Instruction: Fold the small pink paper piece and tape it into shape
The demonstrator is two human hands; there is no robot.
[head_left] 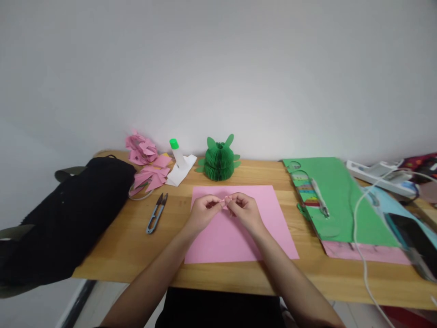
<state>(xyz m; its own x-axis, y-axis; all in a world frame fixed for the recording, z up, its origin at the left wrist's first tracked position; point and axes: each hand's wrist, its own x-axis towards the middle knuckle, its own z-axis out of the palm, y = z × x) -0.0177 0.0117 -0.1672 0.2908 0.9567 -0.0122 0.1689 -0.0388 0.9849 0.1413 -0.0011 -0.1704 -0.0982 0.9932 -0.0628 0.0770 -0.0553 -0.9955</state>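
My left hand (204, 211) and my right hand (245, 210) meet over a pink sheet of paper (239, 246) lying flat on the table. Both pinch a small pink paper piece (223, 201) between thumbs and fingertips; its exact shape is mostly covered by the fingers. Just beyond the sheet stands a green folded-paper figure (219, 163) with round pleats and leaf-shaped ears. Left of my hands lies a pair of thread snips (157, 214), blades pointing away from me.
A glue stick (177, 154) with a green cap stands on white paper (182, 173). Pink paper scraps (150, 175) and a black bag (75, 209) fill the left. Rightward lie green sheets (344, 196), a pen (319, 197), a white cable (357, 223), a power strip (378, 177) and a phone (414, 241).
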